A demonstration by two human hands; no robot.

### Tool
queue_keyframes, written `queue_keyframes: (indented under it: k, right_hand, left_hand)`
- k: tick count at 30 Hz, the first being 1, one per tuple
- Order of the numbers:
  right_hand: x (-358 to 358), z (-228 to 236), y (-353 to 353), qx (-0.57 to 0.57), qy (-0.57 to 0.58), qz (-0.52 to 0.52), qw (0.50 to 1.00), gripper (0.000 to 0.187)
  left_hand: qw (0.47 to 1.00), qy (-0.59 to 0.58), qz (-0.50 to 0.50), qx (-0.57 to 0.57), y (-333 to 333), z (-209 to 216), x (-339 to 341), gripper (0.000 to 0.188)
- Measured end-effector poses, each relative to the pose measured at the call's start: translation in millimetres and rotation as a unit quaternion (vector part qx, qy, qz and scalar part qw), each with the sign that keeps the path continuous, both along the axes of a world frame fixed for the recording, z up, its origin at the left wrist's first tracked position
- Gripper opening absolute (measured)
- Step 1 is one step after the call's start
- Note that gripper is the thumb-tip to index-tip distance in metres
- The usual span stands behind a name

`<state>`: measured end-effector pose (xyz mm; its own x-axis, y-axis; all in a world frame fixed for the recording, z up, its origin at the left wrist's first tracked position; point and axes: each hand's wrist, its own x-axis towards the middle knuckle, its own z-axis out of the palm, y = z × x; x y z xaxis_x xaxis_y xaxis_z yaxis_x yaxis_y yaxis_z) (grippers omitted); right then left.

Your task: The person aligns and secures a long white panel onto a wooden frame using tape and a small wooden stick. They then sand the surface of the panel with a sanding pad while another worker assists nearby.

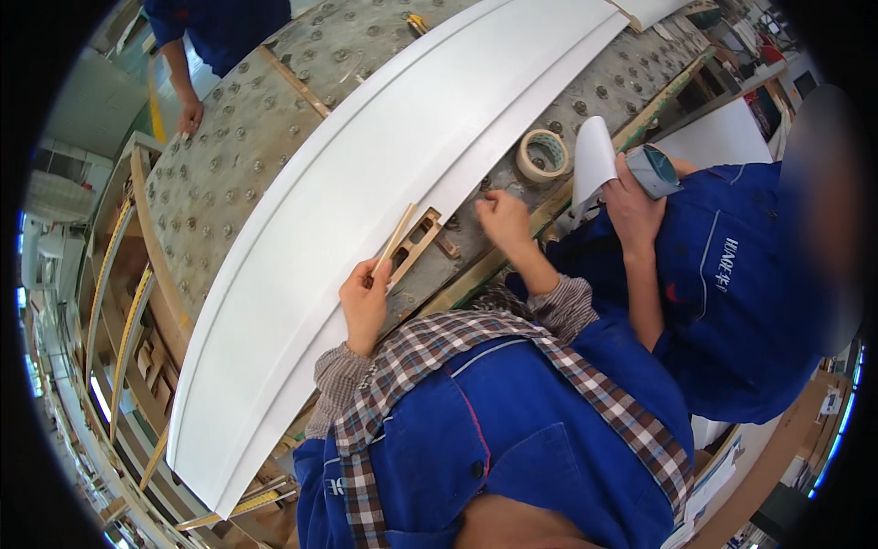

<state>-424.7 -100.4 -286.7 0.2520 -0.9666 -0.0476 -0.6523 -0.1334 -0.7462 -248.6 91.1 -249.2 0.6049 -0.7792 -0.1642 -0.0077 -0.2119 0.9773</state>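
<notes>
Studded tabletop (274, 146), wooden strip (395, 236) between left fingers (381, 274)

A co-worker (219, 32) stands far left; a yellow-handled tool (418, 24) lies far off on the bench (265, 119); another person (732, 302) right.

Thin tan strip (396, 234) — slanted, just beside the slotted wooden block (413, 248)

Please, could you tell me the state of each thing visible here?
Left hand: pinching the wooden strip
Wooden strip: held at its lower end
Right hand: curled, nothing seen in it
White panel: lying across studded table
Tape roll: lying flat
White sheet: curled
</notes>
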Motion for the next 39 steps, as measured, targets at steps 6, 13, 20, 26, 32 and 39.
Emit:
queue_keyframes:
  k: [6,13,20,26,32,39]
  right_hand:
    - [11,-3,-27,0.196,-0.047,-0.020,0.979,0.022]
    - [6,-7,-31,0.244,-0.132,-0.046,0.960,0.023]
    - [12,9,-31,0.256,-0.116,-0.058,0.958,0.019]
    - [13,12,-31,0.271,-0.129,-0.077,0.951,0.022]
    - [-4,9,-25,0.301,-0.239,-0.094,0.919,0.019]
    - [-39,25,-1,0.193,-0.290,-0.132,0.928,0.017]
  left_hand:
    - [0.982,-0.186,0.008,-0.025,-8,-4,4,0.021]
    - [0.823,-0.566,-0.004,-0.033,-8,-5,14,0.020]
    - [0.788,-0.614,-0.055,-0.011,-5,-33,-7,0.020]
    - [0.780,-0.624,-0.041,0.001,-12,-39,5,0.016]
    - [0.790,-0.612,-0.037,0.019,-19,-34,6,0.022]
    - [0.804,-0.594,-0.035,0.000,-20,-36,9,0.021]
